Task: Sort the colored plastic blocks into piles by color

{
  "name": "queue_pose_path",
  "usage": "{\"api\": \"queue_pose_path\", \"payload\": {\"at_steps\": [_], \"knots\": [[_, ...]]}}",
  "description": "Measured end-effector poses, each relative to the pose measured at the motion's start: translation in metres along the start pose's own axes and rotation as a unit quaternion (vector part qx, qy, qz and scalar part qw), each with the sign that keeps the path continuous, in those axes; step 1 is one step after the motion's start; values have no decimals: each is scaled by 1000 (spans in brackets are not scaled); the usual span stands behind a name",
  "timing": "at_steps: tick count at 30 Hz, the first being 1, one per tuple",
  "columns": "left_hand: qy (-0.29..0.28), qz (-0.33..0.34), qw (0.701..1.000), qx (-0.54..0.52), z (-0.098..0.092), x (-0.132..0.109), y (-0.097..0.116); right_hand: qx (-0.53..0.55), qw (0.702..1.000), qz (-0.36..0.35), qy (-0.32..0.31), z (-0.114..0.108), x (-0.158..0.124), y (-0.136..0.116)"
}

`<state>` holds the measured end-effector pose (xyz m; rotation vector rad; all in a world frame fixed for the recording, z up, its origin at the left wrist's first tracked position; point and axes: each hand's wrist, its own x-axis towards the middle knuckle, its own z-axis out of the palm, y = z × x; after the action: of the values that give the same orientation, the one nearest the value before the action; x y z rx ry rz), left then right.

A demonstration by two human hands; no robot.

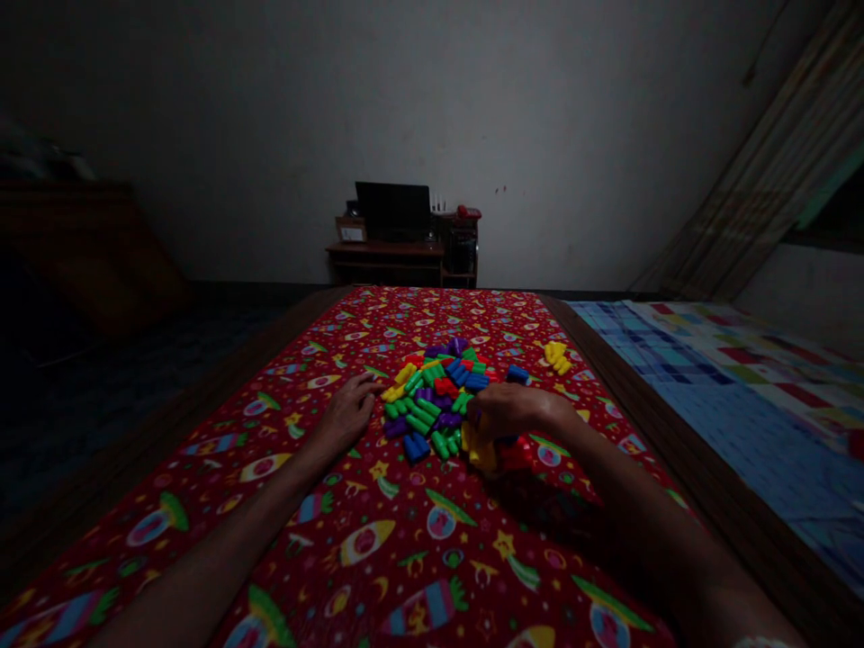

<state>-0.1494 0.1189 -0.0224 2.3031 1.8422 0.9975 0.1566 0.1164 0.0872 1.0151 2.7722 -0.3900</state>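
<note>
A pile of plastic toy building blocks (422, 415) in green, blue, purple, yellow, red and orange lies on a red cloth with a rocket print (364, 540). At the pile's left edge my left hand (349, 409) lies on the cloth, fingers stretched out beside the yellow blocks (400, 382), holding nothing. My right hand (506, 409) reaches over the pile's right side with its fingers curled down; the hand itself hides what is in them. Just under it are yellow blocks (481, 450) and red blocks (518, 454). A blue block (517, 373) sits behind that hand.
Several yellow blocks (557, 357) lie apart at the cloth's right edge. Beyond the cloth, a low desk (384, 250) with a dark monitor (393, 209) stands against the wall. Patterned bedding (695, 405) lies to the right. The room is dim.
</note>
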Motion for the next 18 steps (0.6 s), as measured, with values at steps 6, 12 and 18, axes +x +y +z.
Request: {"api": "queue_pose_path", "payload": {"at_steps": [6, 12, 18], "knots": [[8, -7, 1000, -4, 4, 1, -4, 147, 976, 53, 148, -18, -4, 62], [8, -1, 1000, 1, 2, 0, -4, 32, 833, 371, 410, 5, -28, 152], [-1, -5, 1000, 2, -1, 0, -3, 45, 844, 429, 317, 31, -36, 174]]}}
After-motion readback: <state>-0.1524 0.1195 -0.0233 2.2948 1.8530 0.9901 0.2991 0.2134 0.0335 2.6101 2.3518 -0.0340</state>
